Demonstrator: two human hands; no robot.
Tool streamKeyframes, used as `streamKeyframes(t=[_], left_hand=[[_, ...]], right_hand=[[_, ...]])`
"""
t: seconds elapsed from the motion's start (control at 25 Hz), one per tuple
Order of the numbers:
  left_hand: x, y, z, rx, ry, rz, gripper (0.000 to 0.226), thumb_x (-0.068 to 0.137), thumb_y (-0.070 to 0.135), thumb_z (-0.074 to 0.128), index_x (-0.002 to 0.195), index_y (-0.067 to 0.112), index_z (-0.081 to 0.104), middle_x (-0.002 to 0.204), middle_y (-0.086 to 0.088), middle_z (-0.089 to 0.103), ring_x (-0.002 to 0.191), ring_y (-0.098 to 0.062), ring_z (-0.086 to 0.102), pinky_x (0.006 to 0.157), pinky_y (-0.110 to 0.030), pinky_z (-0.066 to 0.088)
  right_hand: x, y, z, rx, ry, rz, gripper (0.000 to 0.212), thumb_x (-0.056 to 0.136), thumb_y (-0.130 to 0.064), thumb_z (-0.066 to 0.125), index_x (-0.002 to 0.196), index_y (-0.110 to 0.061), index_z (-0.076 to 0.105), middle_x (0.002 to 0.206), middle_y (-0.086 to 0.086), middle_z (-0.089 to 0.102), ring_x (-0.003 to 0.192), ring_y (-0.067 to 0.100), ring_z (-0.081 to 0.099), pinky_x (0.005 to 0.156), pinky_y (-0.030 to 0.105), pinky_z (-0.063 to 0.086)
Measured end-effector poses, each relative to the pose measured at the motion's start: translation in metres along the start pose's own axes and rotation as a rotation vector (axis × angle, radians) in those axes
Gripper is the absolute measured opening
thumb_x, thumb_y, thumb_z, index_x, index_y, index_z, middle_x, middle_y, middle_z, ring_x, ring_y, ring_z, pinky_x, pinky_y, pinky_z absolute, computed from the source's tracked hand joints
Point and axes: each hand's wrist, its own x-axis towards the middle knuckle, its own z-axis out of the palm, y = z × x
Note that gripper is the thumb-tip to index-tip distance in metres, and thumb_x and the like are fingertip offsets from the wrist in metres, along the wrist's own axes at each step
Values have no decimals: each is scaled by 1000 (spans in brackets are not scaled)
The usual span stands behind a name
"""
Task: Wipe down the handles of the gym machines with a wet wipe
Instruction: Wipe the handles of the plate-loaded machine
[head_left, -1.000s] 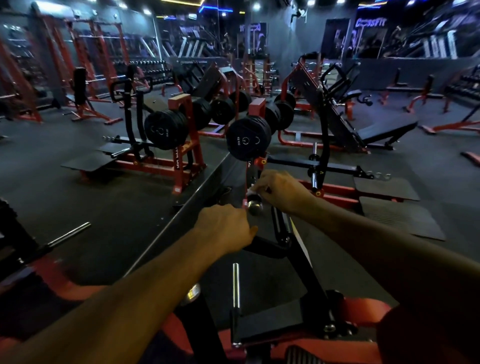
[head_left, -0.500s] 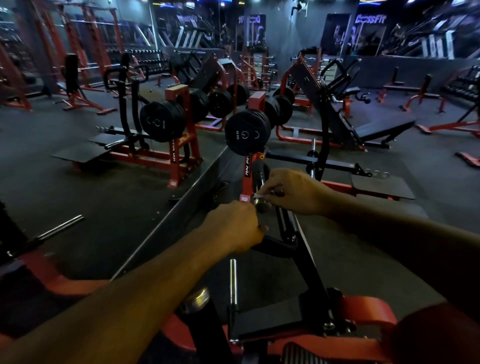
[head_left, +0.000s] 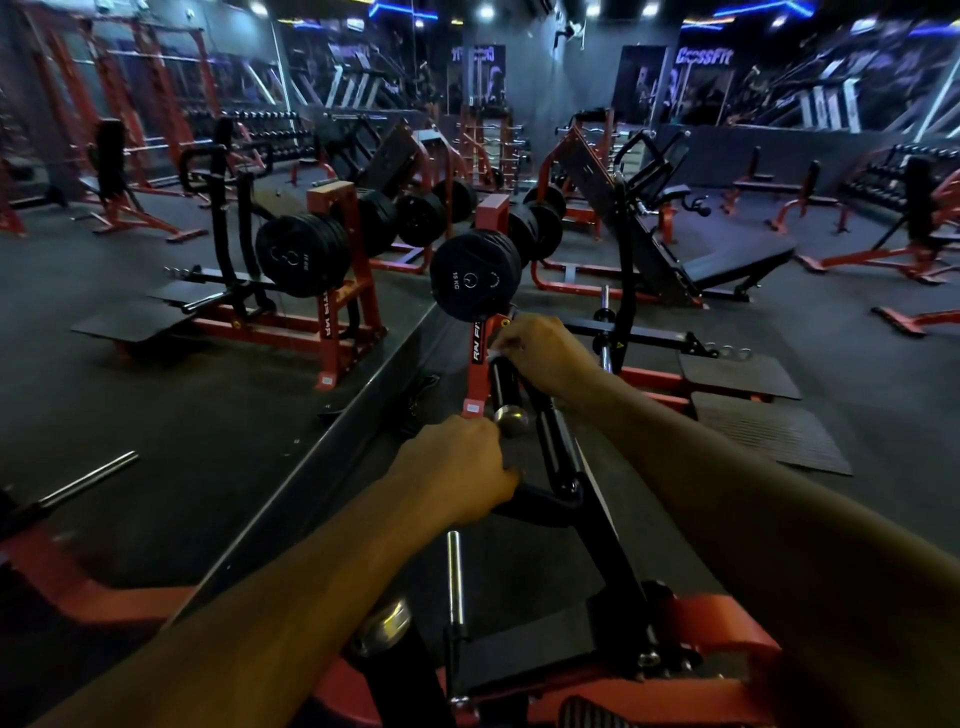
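The right hand (head_left: 540, 353) pinches a white wipe (head_left: 496, 355) against the far handle (head_left: 503, 382). The left hand (head_left: 457, 473), nearer, has its grip closed around a black bar (head_left: 540, 501).

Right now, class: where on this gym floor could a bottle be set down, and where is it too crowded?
Free: dark floor between the loose steel bar and the plate rack; also floor beyond the ribbed mat. Crowded: around the handle, where the right hand holds the wipe, and the left hand grips the frame.

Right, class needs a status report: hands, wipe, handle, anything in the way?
Left hand grips black bar. Right hand pinches wet wipe high on handle. Nothing blocking; chrome end cap exposed.
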Motion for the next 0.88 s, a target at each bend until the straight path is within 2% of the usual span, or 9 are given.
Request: streamKeyframes(t=[0.12, 0.2, 0.32, 0.44, 0.56, 0.64, 0.72, 0.8, 0.88], left_hand=[[3, -1, 1, 5, 1, 0, 46, 93, 58, 59, 123, 24, 59, 103, -1, 62, 88, -21, 64, 79, -40, 57], [3, -1, 2, 2, -2, -4, 46, 93, 59, 58, 124, 25, 59, 104, 0, 62, 88, -20, 64, 81, -41, 58], [4, -2, 3, 24, 9, 12, 45, 93, 61, 56, 120, 26, 59, 101, 1, 62, 85, -18, 63, 79, -41, 58], [1, -1, 1, 28, 33, 35, 41, 94, 59, 56, 117, 26, 61, 98, 2, 64, 81, -15, 63, 71, -35, 54], [-3, 0, 2, 3, 68, 19, 27, 98, 46, 54, 94, 21, 64, 84, 3, 65, 70, -12, 63, 63, -30, 52], [-6, 2, 2, -34, 102, -14, 29, 99, 39, 51, 79, 19, 59, 76, -1, 64, 64, -14, 62, 59, -32, 52], [-7, 3, 1, -55, 126, -29, 31, 100, 33, 47, 75, 18, 56, 73, -3, 62, 60, -15, 60, 55, -29, 47], [-10, 5, -1, -41, 142, -26, 32, 102, 29, 43, 75, 18, 54, 72, -2, 61, 60, -13, 58, 54, -26, 41], [-13, 7, -3, -32, 157, -17, 33, 103, 29, 41, 75, 19, 53, 75, -2, 61, 63, -14, 59, 56, -28, 44]], right_hand=[[-19, -4, -3, 103, -28, 87, 16, 99, -19, 61, 107, -16, 74, 110, 0, 69, 88, 5, 61, 74, 16, 45], [-49, -7, 3, 163, 20, 127, 17, 99, -17, 59, 110, -21, 71, 109, -8, 64, 85, -4, 56, 71, 11, 39], [-95, -15, 13, 365, 175, 142, 15, 96, -13, 65, 106, -19, 74, 104, -15, 65, 87, -6, 61, 79, 12, 48], [-123, -22, 19, 805, 251, 258, 10, 93, -8, 68, 99, -12, 75, 97, -6, 75, 94, 5, 71, 82, 21, 58], [-134, -35, 34, 1055, 357, 410, 9, 94, -9, 67, 96, -14, 74, 94, -1, 76, 91, 11, 73, 79, 26, 61], [-136, -41, 46, 915, 477, 392, 8, 94, -13, 69, 93, -20, 72, 89, -2, 73, 87, 6, 71, 77, 20, 58], [-137, -45, 52, 662, 547, 246, 15, 90, -12, 73, 92, -27, 69, 94, -11, 64, 89, -2, 64, 77, 11, 51], [-137, -41, 57, 451, 558, 46, 14, 88, -13, 74, 100, -21, 72, 98, -8, 57, 87, 3, 60, 75, 14, 51], [-136, -36, 58, 288, 539, -85, 17, 86, -14, 75, 103, -14, 73, 98, -3, 57, 82, 8, 57, 71, 21, 51]])
